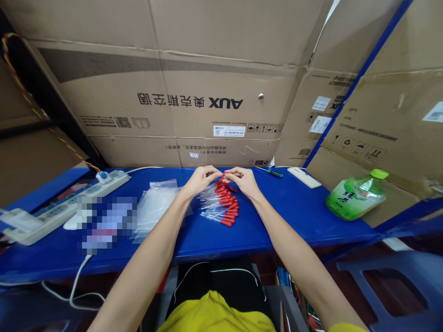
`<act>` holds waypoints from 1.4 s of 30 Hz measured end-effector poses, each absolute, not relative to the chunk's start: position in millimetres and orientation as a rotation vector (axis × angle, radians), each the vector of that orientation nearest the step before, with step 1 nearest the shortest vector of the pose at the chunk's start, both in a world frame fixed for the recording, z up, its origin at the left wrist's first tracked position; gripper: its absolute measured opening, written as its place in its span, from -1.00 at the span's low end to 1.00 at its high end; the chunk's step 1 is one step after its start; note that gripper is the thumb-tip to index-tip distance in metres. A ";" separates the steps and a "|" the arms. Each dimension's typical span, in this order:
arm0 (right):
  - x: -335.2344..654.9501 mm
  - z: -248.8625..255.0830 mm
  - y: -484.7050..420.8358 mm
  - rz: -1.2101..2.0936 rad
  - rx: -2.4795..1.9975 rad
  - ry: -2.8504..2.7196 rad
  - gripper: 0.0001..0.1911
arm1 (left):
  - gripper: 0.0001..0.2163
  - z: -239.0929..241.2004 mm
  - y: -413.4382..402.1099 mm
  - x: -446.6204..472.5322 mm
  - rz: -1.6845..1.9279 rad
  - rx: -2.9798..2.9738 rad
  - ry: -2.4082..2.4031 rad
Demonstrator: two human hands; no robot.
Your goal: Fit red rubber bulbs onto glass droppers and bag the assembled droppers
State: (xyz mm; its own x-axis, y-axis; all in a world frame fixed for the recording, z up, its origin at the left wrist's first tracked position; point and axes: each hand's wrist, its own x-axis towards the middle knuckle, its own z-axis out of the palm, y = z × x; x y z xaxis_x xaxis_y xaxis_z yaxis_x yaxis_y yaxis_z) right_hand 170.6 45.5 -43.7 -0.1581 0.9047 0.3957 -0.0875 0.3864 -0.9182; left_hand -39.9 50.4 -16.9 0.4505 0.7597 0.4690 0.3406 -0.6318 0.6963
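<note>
My left hand point(203, 180) and my right hand point(244, 181) meet fingertip to fingertip above the far part of the blue table. A bit of red shows between the pinched fingers, which looks like the rubber bulb of a dropper point(226, 174); the rest of it is hidden by the fingers. Just below the hands lies a pile of clear droppers point(215, 203), their red bulbs lined up on the right and thin tubes pointing left. One loose red bulb point(233, 189) lies at the pile's right side. Left of my left forearm is a stack of clear plastic bags point(155, 207).
A white power strip point(69, 207) with plugs and cables runs along the left, beside a blurred-out object point(109, 223). On the right are a green screwdriver point(275, 173), a white phone-like slab point(304, 177) and a green tea bottle point(356, 196) on its side. Cardboard point(194, 120) walls the back.
</note>
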 end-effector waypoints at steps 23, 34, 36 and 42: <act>176.3 -74.6 78.2 0.366 -1.212 -1.850 -0.89 | -0.70 -49.5 71.8 -56.3 0.655 2.303 1.445; 201.0 -74.3 85.3 0.288 -1.394 -1.787 -0.87 | -0.70 -54.4 75.6 -57.1 0.546 2.244 1.328; 199.4 -78.0 86.1 0.333 -1.394 -1.844 -0.86 | -0.70 -59.9 79.6 -59.2 0.600 2.187 1.270; 187.9 -83.3 84.3 0.400 -1.330 -2.031 -0.83 | -0.69 -63.4 78.9 -56.2 0.677 2.124 1.297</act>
State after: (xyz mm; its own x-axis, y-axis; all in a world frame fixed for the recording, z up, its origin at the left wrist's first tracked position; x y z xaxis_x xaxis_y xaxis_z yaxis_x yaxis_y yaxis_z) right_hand 187.9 84.3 -83.3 -0.2578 0.8953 0.3632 0.6906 0.4336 -0.5788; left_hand -56.2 78.9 -63.4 0.4059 0.9045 0.1308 0.6244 -0.3790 0.6830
